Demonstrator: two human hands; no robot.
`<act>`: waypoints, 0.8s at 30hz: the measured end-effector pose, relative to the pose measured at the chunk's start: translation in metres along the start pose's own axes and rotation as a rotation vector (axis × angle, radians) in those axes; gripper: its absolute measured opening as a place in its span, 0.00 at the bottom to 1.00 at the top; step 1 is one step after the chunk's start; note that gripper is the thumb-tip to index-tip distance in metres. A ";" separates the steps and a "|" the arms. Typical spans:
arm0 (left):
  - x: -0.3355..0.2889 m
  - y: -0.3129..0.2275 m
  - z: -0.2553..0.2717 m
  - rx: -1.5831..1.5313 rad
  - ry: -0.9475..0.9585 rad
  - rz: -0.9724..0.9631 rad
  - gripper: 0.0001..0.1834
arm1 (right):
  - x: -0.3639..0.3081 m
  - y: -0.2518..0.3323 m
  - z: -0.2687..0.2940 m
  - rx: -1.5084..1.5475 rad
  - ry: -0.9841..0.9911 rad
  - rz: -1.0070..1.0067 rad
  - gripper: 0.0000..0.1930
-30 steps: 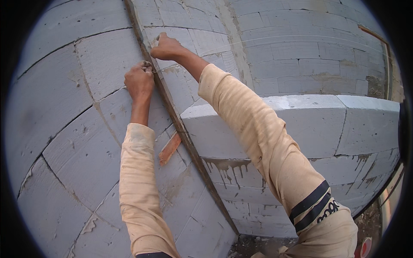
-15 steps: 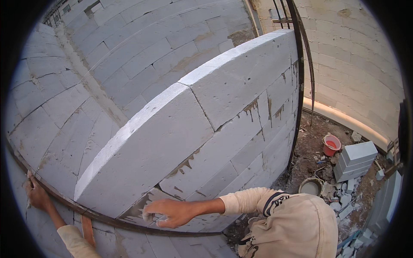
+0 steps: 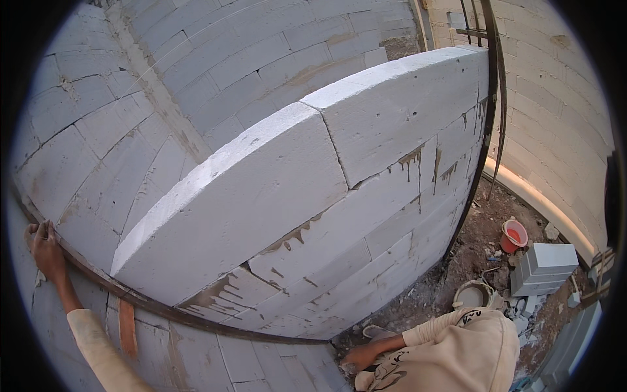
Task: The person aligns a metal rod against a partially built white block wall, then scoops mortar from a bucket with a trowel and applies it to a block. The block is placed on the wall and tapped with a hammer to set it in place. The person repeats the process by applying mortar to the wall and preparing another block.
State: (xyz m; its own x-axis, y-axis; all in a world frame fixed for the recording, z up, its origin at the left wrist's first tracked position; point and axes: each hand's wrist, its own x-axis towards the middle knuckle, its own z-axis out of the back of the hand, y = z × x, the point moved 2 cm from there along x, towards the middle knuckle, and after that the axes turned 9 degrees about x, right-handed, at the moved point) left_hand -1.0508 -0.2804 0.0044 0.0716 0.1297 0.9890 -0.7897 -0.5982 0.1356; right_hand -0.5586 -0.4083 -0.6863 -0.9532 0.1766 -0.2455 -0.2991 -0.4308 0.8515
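My left hand [image 3: 48, 253] is at the far left, its fingers hooked over the edge of a long dark strip [image 3: 157, 316] that looks like metal. That strip runs along the near end of a white block wall [image 3: 228, 222], bent by the lens. Grey wet mortar [image 3: 219, 295] has dripped from the joints of the wall's lower courses. My right hand [image 3: 366, 356] hangs low beside the wall's foot, close to a grey shoe [image 3: 379, 332]. Its fingers are dark and partly hidden, so their pose does not show. A beige sleeve covers each forearm.
On the rubble-strewn ground at right stand a red bucket [image 3: 514, 236], a round tub of grey mix [image 3: 471, 295] and a stack of pale blocks [image 3: 543, 266]. Dark upright bars [image 3: 494, 85] edge the wall's far end. An orange-brown strip [image 3: 127, 326] is below the dark strip.
My right hand has left the mortar-smeared lower part of the wall and dropped toward the ground by the shoe. My left hand stays on the dark strip. The view has shifted slightly.
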 end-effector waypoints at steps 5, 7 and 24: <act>-0.006 -0.013 0.018 -0.088 -0.034 -0.025 0.19 | 0.008 0.008 0.039 -0.013 -0.101 -0.029 0.22; -0.007 -0.022 0.028 -0.003 0.016 0.022 0.18 | 0.013 0.013 0.050 -0.008 -0.167 -0.017 0.21; 0.015 -0.007 -0.007 0.059 0.118 0.328 0.16 | 0.007 0.014 0.023 -0.076 -0.090 -0.150 0.21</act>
State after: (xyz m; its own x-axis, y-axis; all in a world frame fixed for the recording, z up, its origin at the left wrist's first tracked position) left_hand -1.0480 -0.2691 0.0177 -0.2534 0.0114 0.9673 -0.7221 -0.6677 -0.1813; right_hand -0.5683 -0.3924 -0.6650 -0.8910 0.3207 -0.3214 -0.4429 -0.4585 0.7704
